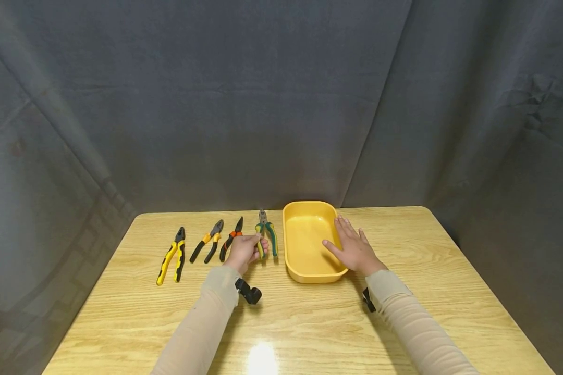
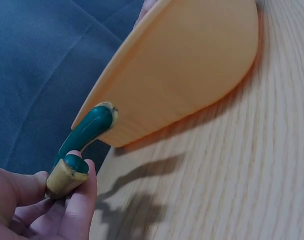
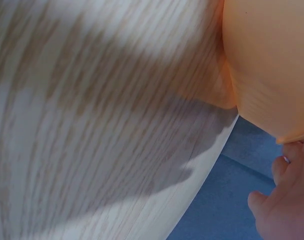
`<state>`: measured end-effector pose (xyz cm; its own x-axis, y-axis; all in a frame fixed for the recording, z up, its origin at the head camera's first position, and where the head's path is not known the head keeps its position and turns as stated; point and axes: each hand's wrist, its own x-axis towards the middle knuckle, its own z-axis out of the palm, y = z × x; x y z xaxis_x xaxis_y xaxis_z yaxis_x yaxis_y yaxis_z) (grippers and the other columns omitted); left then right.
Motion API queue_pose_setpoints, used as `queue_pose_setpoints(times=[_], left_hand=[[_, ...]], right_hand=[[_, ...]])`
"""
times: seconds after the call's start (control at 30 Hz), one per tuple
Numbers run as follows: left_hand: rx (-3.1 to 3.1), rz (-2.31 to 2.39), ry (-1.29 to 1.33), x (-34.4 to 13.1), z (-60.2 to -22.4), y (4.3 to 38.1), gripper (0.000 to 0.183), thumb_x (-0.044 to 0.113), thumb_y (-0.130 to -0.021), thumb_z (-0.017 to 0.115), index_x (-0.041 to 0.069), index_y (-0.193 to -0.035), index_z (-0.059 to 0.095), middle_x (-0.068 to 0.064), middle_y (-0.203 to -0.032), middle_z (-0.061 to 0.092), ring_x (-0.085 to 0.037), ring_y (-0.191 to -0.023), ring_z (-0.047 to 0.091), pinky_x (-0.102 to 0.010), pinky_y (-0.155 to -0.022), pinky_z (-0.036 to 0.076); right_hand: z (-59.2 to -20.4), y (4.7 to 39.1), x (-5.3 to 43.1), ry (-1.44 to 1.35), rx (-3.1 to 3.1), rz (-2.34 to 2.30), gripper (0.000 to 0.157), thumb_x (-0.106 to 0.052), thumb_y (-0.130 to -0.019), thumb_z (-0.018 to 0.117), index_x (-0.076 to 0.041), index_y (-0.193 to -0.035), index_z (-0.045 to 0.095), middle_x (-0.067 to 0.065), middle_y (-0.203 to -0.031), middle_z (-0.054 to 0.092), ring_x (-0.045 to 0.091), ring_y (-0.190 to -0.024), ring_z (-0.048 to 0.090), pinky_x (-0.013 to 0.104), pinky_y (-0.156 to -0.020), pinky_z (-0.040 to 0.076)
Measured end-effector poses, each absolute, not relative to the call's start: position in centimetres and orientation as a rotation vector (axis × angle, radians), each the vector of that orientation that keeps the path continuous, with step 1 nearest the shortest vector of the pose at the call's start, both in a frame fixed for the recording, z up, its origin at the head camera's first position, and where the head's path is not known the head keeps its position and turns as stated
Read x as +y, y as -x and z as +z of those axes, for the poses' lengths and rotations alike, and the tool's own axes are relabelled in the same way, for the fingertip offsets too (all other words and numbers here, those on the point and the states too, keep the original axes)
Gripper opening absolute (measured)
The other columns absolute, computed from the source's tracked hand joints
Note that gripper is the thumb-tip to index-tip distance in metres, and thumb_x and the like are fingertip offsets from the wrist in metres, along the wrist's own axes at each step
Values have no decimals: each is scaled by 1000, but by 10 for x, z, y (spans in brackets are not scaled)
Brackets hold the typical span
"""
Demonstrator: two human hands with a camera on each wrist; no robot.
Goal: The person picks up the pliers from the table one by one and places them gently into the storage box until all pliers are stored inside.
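Observation:
My left hand (image 1: 243,252) pinches one handle of the pliers with green and yellow handles (image 1: 273,240), their metal head pointing to the back of the table. In the left wrist view, thumb and fingers press on that handle's end (image 2: 66,177), which is held above the tabletop with its shadow apart from it. To the right stands a yellow plastic tray (image 1: 287,255) with nothing in it. My right hand (image 1: 358,255) rests on the tray's right rim with straight, spread fingers and the thumb over the inside. The right wrist view shows fingers (image 3: 287,185) at the rim.
Left of my left hand lie orange-and-black needle-nose pliers (image 1: 226,246), partly behind the hand, then pliers with yellow-orange and black handles (image 1: 211,243) and yellow-and-black pliers (image 1: 172,255). The wooden table (image 1: 309,323) ends at a dark grey curtain (image 1: 216,104).

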<state>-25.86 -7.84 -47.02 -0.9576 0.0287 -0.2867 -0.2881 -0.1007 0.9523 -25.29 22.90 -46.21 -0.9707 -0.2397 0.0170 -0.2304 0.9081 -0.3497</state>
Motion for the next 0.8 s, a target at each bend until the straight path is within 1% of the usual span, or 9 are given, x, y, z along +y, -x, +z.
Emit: queue_pose_setpoints(times=[0.2,0.3,0.53,0.8], left_hand=[[1949,2166,282,-78,-468,260,34,20,-109,48,-8,-113,68,-5,-83,70,-7,-67,64,-14,-52,44],[1948,2175,278,-79,-466,260,35,20,-109,48,-9,-116,67,-6,-85,71,-8,-69,66,-14,-53,46],[1947,2183,252,-78,-462,258,36,19,-109,48,-11,-118,65,-8,-89,71,-8,-71,66,-14,-54,46],[1913,2227,240,-75,-459,257,39,19,-109,49,-14,-125,61,-9,-91,71,-10,-75,69,-16,-63,54]], right_hand=[[-463,253,229,370,3051,-546,86,-59,-105,37,3,-160,12,19,-168,8,37,-155,8,63,-121,5],[-464,254,230,372,3051,-556,85,-57,-105,39,2,-160,12,19,-168,8,37,-155,8,63,-121,4],[-464,254,231,369,3049,-546,84,-54,-106,41,2,-160,10,19,-168,8,36,-155,8,63,-121,4],[-464,255,231,370,3047,-556,85,-54,-106,41,3,-160,11,19,-168,7,36,-155,7,63,-121,4]])
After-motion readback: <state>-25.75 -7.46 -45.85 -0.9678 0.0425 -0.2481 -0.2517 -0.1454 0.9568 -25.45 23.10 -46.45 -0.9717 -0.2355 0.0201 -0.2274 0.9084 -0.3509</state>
